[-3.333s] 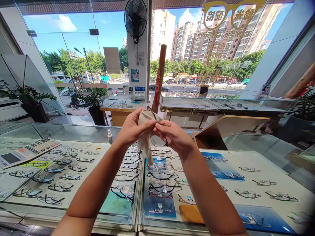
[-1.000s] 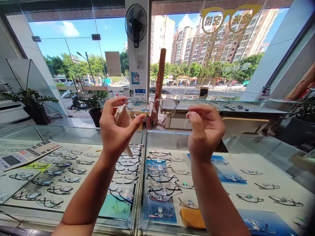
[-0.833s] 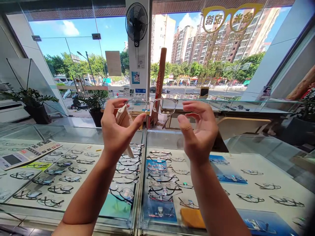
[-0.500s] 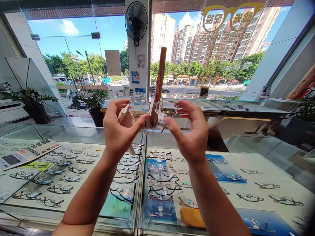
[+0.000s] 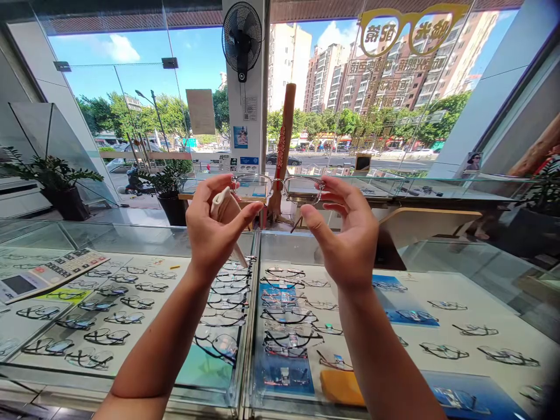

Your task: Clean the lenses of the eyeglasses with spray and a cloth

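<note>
A pair of thin-framed eyeglasses [image 5: 277,180] is held up level above the glass counter, its clear lenses facing the window. My left hand [image 5: 215,227] grips the left end of the frame between thumb and fingers. Tucked in that same hand is a folded pale cloth [image 5: 226,207], one corner hanging below the palm. At the other end, my right hand [image 5: 350,233] pinches the frame with its fingers, the thumb lying lower near a temple arm. The far parts of both temple arms are mostly hidden by the hands.
Below, a glass display case [image 5: 255,291] holds rows of eyeglasses. On its left top lies a calculator [image 5: 48,274]. An orange-yellow case [image 5: 342,387] is near the front. Beyond stand potted plants [image 5: 170,186], a wooden post [image 5: 286,128] and a wall fan [image 5: 242,41].
The eyeglasses have shifted slightly right and up, with their tilt a little changed. My right hand has moved a bit to the right; my left hand moved only slightly.
</note>
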Tool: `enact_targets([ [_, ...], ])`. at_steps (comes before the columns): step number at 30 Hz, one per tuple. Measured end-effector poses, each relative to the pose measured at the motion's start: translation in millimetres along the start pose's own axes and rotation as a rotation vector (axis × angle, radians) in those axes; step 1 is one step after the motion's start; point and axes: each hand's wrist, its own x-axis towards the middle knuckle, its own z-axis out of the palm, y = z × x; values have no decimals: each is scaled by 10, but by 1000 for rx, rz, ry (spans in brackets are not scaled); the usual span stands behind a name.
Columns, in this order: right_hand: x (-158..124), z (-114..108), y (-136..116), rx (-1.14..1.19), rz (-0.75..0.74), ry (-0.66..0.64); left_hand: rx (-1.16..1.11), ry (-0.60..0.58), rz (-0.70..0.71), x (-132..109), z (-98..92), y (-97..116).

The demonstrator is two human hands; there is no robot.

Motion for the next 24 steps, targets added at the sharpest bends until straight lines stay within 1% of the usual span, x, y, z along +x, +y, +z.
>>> enact_targets([
  [6,-16,1,-48,-78,-66,52,-22,-84,-80,35,13,-84],
  [10,-28,-4,-64,-94,-98,57,1,-98,-120,55,14,-85],
  [19,-14,-18,-79,-127,-121,48,50,-133,-72,38,21,-136],
  [24,-6,-11,-81,-118,-99,40,100,-83,-30,35,12,-108],
])
